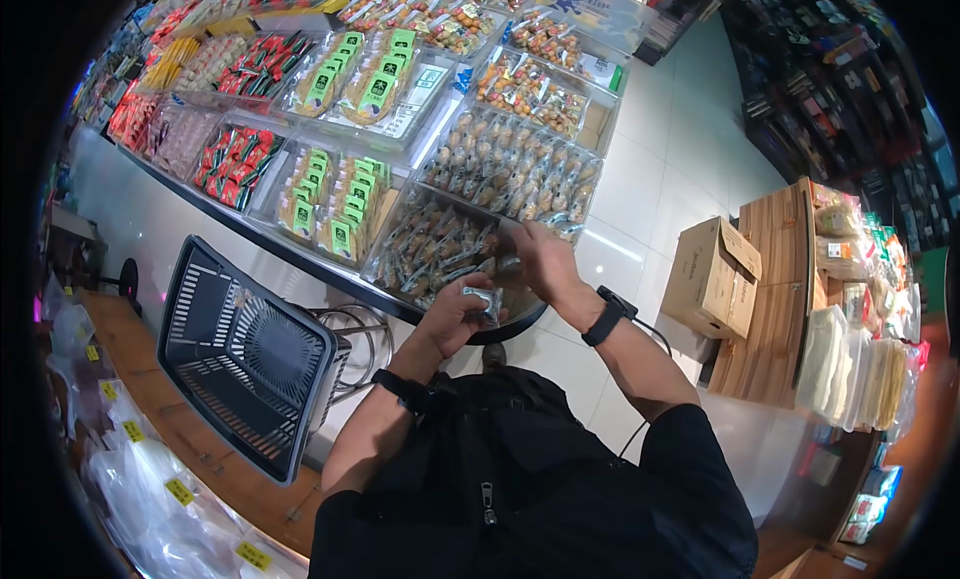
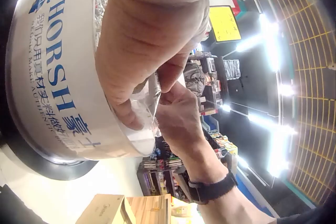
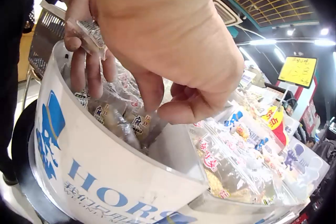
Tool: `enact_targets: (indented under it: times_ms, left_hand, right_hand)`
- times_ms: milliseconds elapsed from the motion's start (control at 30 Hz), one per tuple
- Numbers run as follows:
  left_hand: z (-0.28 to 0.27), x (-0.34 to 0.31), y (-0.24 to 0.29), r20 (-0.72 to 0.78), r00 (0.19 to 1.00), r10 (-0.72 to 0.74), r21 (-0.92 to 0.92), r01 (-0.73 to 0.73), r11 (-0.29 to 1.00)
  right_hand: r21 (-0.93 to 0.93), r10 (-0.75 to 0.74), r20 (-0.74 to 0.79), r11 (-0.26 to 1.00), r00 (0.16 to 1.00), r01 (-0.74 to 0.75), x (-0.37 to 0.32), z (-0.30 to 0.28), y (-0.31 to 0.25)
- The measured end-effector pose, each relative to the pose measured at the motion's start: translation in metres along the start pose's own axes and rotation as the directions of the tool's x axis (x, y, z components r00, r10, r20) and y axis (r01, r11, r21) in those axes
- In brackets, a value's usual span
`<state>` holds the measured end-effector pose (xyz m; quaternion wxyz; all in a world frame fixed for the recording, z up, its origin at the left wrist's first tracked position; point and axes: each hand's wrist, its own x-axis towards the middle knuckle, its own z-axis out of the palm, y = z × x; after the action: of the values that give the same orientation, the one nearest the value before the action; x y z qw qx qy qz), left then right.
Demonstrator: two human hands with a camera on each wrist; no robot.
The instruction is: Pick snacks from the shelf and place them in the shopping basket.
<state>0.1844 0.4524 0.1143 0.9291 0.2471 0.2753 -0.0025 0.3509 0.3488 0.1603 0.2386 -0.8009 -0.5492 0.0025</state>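
My left hand [image 1: 470, 301] pinches a small clear-wrapped snack packet [image 1: 484, 299] just above the near rim of a curved display bin [image 3: 94, 176] with blue lettering. That packet [image 3: 90, 30] also shows between the left fingers [image 3: 79, 71] in the right wrist view. My right hand [image 1: 515, 259] reaches into the same bin with fingers curled down among several brown wrapped snacks [image 1: 430, 244], and seems to pinch one dark packet [image 1: 508, 267]. In the left wrist view the right hand [image 2: 176, 108] sits just beyond the left thumb. Both wrists wear black bands.
A long counter of clear bins holds green [image 1: 345, 204], red [image 1: 235, 159] and brown packaged sweets. A black shopping basket [image 1: 240, 354] stands on a wooden ledge at my left. A cardboard box [image 1: 710, 279] and a wooden rack of bagged goods [image 1: 790, 279] stand right.
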Motion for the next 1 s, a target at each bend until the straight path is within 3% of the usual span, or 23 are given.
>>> enact_targets:
  times_ms: [100,200,300,600,800,900,1000]
  left_hand:
    - [0.001,0.001,0.0,-0.017,1.0,-0.005,0.003,0.005,1.0]
    - [0.001,0.001,0.0,-0.018,1.0,-0.007,-0.007,0.007,1.0]
    - [-0.001,0.002,-0.001,0.007,1.0,0.002,-0.026,-0.002,1.0]
    - [-0.001,0.0,-0.003,-0.01,1.0,0.018,-0.072,-0.019,0.997]
    - [0.0,0.0,-0.001,-0.006,1.0,0.013,-0.079,-0.013,0.997]
    - [0.0,0.0,-0.001,-0.016,1.0,0.009,-0.051,-0.009,0.999]
    - [-0.003,0.002,-0.002,-0.018,1.0,0.003,-0.035,-0.004,0.999]
  right_hand:
    - [-0.154,0.182,0.167,0.976,0.969,-0.156,-0.012,0.013,0.022]
    - [-0.265,0.293,0.455,0.946,0.841,-0.186,-0.016,0.008,0.015]
    - [-0.196,0.204,0.349,0.97,0.915,-0.142,-0.02,0.016,0.015]
    - [-0.357,0.178,0.459,0.934,0.87,-0.003,-0.015,0.058,0.029]
    - [-0.254,0.161,0.461,0.966,0.873,-0.044,-0.014,0.048,0.033]
    - [-0.281,0.245,0.565,0.955,0.788,-0.095,-0.004,0.031,0.03]
    - [-0.151,0.247,0.483,0.969,0.84,-0.198,0.001,0.03,0.037]
